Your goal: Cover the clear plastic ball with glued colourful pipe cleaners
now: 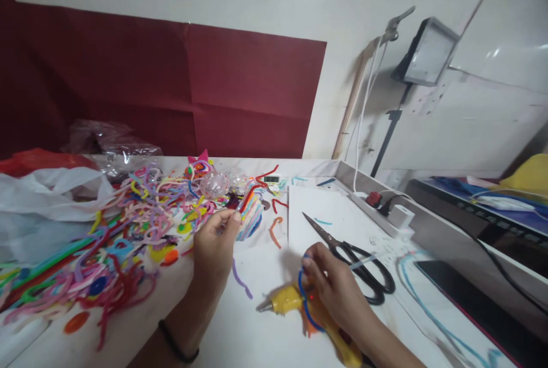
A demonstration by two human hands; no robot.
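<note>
Left hand (212, 257): fingers pinched on left edge of multicoloured striped piece (252, 218); piece sticks out right of fingertips, held up over surface (128, 328). Right hand (338, 285): fingers nearly together, holding far end of blue fuzzy strip (305, 294), remainder curving toward near side across yellow glue gun (285, 300). Glue gun lies below right hand, nozzle pointing left. Black scissors (325, 234) open, just beyond right hand. Tangled pile of coloured strips (149, 231) left of left hand.
</note>
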